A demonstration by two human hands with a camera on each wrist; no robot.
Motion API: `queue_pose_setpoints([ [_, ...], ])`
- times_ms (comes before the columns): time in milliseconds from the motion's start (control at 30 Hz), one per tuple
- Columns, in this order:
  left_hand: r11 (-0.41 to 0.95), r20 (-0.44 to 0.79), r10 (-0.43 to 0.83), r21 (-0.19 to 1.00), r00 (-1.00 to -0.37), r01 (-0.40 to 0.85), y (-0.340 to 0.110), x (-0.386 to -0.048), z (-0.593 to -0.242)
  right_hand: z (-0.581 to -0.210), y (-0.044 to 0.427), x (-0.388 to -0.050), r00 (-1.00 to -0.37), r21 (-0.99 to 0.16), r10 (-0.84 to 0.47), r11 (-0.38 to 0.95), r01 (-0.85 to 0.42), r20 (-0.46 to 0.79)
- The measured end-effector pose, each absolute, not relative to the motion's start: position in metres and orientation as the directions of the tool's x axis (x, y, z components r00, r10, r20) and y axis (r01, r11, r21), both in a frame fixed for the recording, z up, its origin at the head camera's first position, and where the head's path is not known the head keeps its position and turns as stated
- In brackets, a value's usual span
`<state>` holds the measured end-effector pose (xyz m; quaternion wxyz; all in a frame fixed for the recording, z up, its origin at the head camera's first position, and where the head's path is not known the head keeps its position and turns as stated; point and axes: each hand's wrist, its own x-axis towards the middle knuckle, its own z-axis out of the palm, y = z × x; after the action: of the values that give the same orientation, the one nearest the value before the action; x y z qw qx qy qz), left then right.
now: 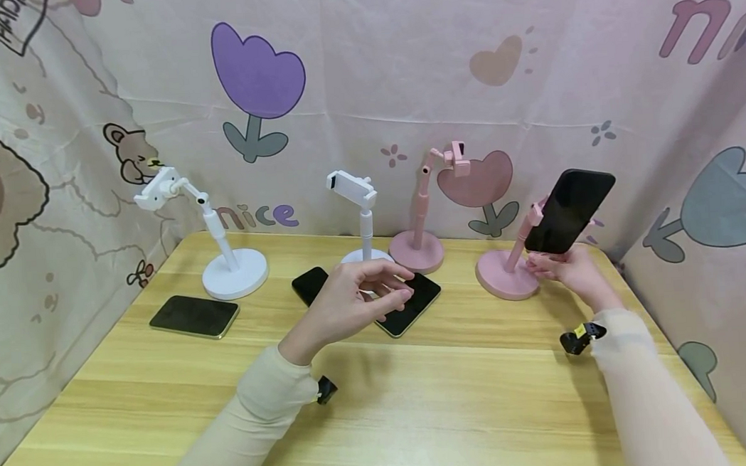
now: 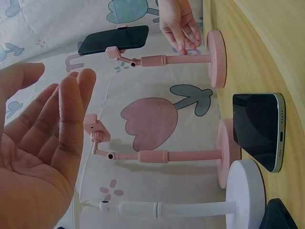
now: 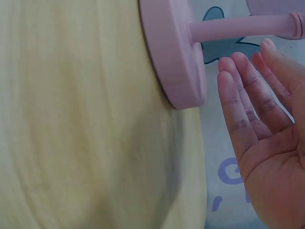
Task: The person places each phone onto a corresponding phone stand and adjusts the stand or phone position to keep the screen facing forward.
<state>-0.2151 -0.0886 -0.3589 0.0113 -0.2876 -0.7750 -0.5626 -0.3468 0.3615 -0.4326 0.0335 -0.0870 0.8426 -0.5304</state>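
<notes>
At the right of the head view, a black phone (image 1: 570,210) sits tilted in the holder of a pink stand with a round base (image 1: 507,275). Just below that phone is my right hand (image 1: 570,271), fingers relaxed beside the stand's pole; in the right wrist view the hand (image 3: 267,114) holds nothing, near the pink base (image 3: 174,52). My left hand (image 1: 354,298) hovers over the middle of the table, fingers loosely bent and empty, above a dark phone (image 1: 409,305) lying flat. The left wrist view shows this hand (image 2: 47,129) with nothing in it.
A white stand (image 1: 234,273) is at the left, with a phone (image 1: 194,316) lying before it. Near the middle stand another white stand (image 1: 366,226) and an empty pink stand (image 1: 417,250). Another phone (image 1: 310,283) lies partly behind my left hand. A printed curtain (image 1: 369,62) hangs behind the table.
</notes>
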Motion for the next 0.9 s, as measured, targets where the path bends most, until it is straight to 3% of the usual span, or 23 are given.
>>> queue_pose_setpoints([
  [233, 0.203, 0.333, 0.433, 0.869, -0.837, 0.451, -0.089, -0.216, -0.359, -0.441, 0.356, -0.343, -0.984, -0.858, -0.176, 0.509, -0.063, -0.032],
  [400, 0.203, 0.334, 0.432, 0.869, -0.838, 0.451, -0.089, -0.215, -0.359, -0.444, 0.351, -0.336, -0.986, -0.808, -0.167, 0.581, -0.097, -0.002],
  [900, 0.205, 0.361, 0.415, 0.857, -0.835, 0.473, -0.093, -0.217, -0.358, -0.445, 0.334, -0.325, -0.977, -0.793, -0.204, 0.582, -0.179, 0.07],
])
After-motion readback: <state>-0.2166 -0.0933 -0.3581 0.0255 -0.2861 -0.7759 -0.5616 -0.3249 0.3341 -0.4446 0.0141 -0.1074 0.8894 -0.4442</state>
